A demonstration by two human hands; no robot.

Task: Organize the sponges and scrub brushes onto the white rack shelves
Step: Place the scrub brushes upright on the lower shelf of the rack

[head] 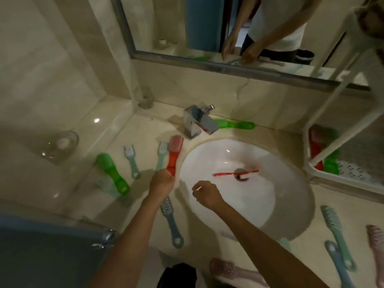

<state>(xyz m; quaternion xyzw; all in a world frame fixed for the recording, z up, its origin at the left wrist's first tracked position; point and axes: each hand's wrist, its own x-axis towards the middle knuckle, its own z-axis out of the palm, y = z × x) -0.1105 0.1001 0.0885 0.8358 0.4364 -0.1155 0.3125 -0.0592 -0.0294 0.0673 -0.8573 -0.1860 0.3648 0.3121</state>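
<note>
My left hand (pixel 163 181) grips the handle end of a red scrub brush (pixel 174 153), whose head points away toward the faucet. Over the near-left part of the white sink (pixel 291 194) hovers my right hand (pixel 205 194), fingers loosely curled and holding nothing. The white rack (pixel 332 175) stands at the right edge; a red brush (pixel 315 146) and a green brush (pixel 331 163) lie on its lower shelf. On the counter lie a green brush (pixel 110 171) at left, several pale blue brushes (pixel 132 161), and a green brush (pixel 234 124) behind the faucet.
A red toothbrush (pixel 234 173) lies across the sink drain. The chrome faucet (pixel 199 121) stands behind the basin. A glass dish (pixel 60 146) and a glass tumbler (pixel 145 98) sit at the left. More teal, blue and pink brushes (pixel 334 229) lie right of the basin.
</note>
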